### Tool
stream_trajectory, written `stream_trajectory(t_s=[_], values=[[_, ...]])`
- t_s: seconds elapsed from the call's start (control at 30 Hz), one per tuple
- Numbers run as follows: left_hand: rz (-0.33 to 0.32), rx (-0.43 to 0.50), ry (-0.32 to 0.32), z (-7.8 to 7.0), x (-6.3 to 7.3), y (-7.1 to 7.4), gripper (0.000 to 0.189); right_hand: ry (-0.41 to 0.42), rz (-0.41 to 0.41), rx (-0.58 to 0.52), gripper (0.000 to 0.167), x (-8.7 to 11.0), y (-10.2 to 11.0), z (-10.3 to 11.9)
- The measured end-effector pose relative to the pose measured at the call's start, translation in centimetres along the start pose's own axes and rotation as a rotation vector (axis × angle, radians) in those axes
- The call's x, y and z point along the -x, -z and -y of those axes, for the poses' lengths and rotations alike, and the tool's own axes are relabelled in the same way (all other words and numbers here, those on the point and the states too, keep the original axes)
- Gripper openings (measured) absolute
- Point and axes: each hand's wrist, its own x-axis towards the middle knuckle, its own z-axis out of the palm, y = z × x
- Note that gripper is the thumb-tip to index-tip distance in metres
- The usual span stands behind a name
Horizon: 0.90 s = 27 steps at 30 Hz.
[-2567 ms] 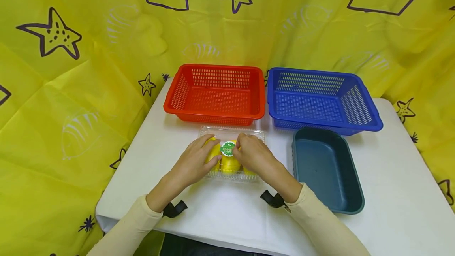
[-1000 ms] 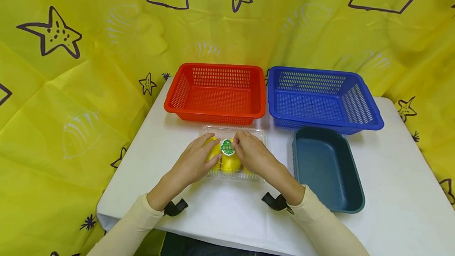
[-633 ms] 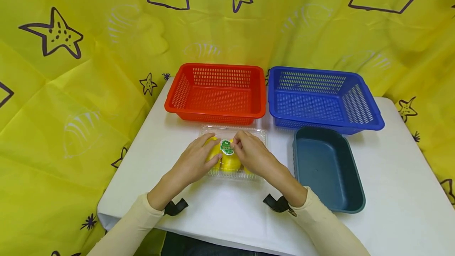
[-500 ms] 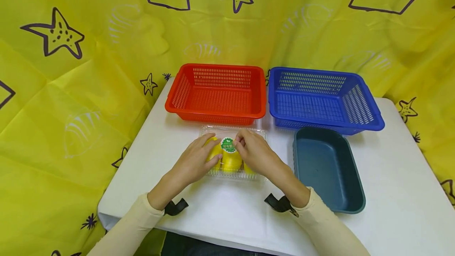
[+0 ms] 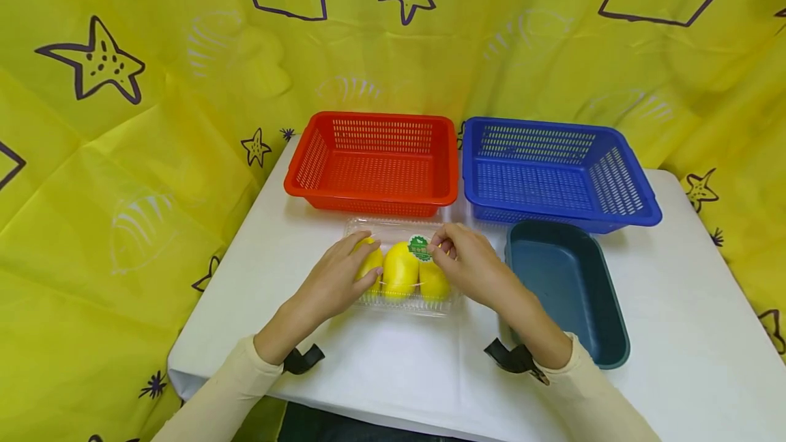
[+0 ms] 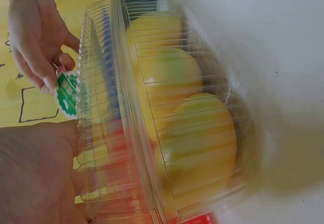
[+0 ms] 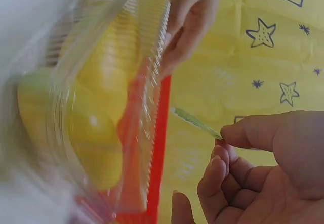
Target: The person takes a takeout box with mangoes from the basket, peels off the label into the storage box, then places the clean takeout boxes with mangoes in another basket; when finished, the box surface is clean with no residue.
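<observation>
A clear plastic clamshell box sits in front of the red basket with its lid down. Through the plastic I see three yellow mangoes, tinged green in the left wrist view. My left hand rests on the left part of the lid, fingers spread and slightly bent. Between thumb and fingertips, my right hand pinches the edge of a round green-and-white sticker. In the right wrist view the sticker appears edge-on, lifted away from the lid.
Behind the box stands a red slotted basket, with a blue slotted basket beside it. A dark teal tray lies to the right, near my right forearm. White cloth covers the table; a yellow patterned curtain hangs behind.
The sticker has come off the lid over the middle mango and moved right with my right hand. My left hand stays in place on the box.
</observation>
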Motion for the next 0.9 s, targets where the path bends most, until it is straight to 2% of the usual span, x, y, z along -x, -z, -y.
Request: stream_trajectory(t_s=[0.2,0.37,0.5,0.7,0.9], values=[[-0.007,-0.002,-0.006,0.0,0.1,-0.1,0.054,-0.049,-0.008,0.042,0.013,2.2,3.8,-1.7],[-0.009,0.0,-0.011,0.1,0.1,-0.2,0.054,-0.157,0.015,0.096,0.024,4.5,7.4,-3.9],[-0.012,-0.001,-0.006,0.3,0.2,-0.2,0.053,-0.239,0.036,0.103,0.032,6.1,9.6,-6.3],[-0.018,0.011,-0.015,0.3,0.2,-0.2,0.052,-0.286,0.089,0.069,0.034,8.1,11.1,-9.8],[-0.012,0.011,-0.012,0.3,0.1,-0.3,0.053,-0.331,0.203,0.001,0.028,8.9,10.7,-12.6]])
